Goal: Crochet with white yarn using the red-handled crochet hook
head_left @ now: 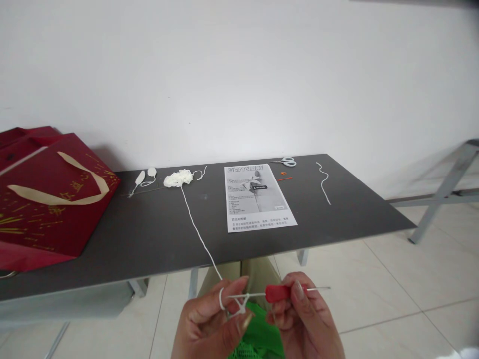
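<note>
My left hand (217, 319) pinches a small loop of white yarn (239, 303), and a strand wraps round one of its fingers. From there the yarn runs up over the table edge to a loose white yarn bundle (178, 178). A crochet hook with a red handle (275, 293) is gripped in my right hand (305, 319). Its thin metal shaft points left and passes through the yarn at my left fingertips. A second metal end sticks out to the right of the handle. Both hands are close together, just in front of the table.
On the dark table (202, 214) lie a printed sheet (262, 219), scissors (289, 161), a small orange stick (285, 178), a short yarn piece (325, 184) and two white crocheted pieces (139, 177). A red gift bag (56, 199) occupies the left end. Green fabric (264, 329) shows below my hands.
</note>
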### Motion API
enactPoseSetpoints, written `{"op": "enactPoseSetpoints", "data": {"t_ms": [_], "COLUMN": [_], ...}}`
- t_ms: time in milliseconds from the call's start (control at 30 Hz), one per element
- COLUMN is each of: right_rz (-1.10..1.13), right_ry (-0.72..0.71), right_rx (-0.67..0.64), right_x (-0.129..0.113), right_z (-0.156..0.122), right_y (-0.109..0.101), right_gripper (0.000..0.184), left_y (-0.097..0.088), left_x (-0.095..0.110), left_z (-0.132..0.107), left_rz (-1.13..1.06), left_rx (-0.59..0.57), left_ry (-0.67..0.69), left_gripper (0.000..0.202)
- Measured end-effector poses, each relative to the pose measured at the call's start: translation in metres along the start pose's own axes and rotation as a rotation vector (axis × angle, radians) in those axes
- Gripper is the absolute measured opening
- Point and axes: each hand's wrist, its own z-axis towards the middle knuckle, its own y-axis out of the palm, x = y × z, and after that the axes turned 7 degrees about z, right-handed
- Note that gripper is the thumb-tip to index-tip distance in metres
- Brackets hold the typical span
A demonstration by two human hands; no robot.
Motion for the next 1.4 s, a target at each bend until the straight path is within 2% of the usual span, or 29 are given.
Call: {"op": "enactPoseSetpoints", "data": {"t_ms": [67, 167, 267, 433, 567, 700, 800, 867, 1000, 1067, 1300, 1400], "right_rz": [-0.037, -0.058, -0.021, 0.038, 0.082, 0.13, 0.135, 0.13, 0.086, 0.078, 0.163, 0.154], "right_ry": [-0.001, 0.0, 0.065, 0.18, 0.216, 0.169, 0.144, 0.146, 0.173, 0.178, 0.196, 0.177], "right_rx": [0.018, 0.036, 0.027, -0.009, -0.033, -0.045, -0.061, -0.061, -0.087, -0.092, -0.038, -0.043], "right_x": [0.001, 0.003, 0.005, 0.011, 0.011, 0.004, 0.001, 0.003, 0.014, 0.018, 0.006, 0.004], "right_z": [0.001, 0.001, 0.001, 0.002, 0.002, 0.001, 0.0, 0.0, -0.002, -0.002, -0.001, -0.002], "right_y": [-0.004, -0.009, -0.012, -0.014, -0.013, -0.008, -0.005, -0.007, -0.015, -0.018, -0.01, -0.007], "right_gripper": [0.023, 0.026, 0.03, 0.027, 0.023, 0.02, 0.018, 0.018, 0.018, 0.019, 0.021, 0.02], "left_y": [-0.001, -0.003, -0.003, -0.001, -0.002, -0.003, -0.003, -0.003, -0.002, -0.002, -0.001, 0.0], "left_x": [-0.003, -0.006, -0.005, 0.0, 0.0, -0.001, 0.0, 0.001, 0.001, 0.0, -0.001, 0.0], "left_z": [0.001, 0.004, 0.005, 0.004, 0.003, 0.001, 0.0, 0.001, 0.003, 0.004, 0.001, 0.001], "left_rz": [-0.035, -0.053, -0.072, -0.087, -0.048, 0.038, 0.039, 0.021, -0.093, -0.131, -0.007, 0.019], "left_rx": [0.033, 0.048, -0.028, -0.096, -0.094, -0.041, -0.045, -0.06, -0.134, -0.147, -0.09, -0.085], "left_ry": [-0.005, 0.071, 0.123, 0.041, 0.019, 0.009, -0.03, -0.038, -0.039, -0.046, 0.033, 0.041], "left_gripper": [0.035, 0.04, 0.049, 0.06, 0.054, 0.041, 0.038, 0.043, 0.067, 0.071, 0.051, 0.048]}}
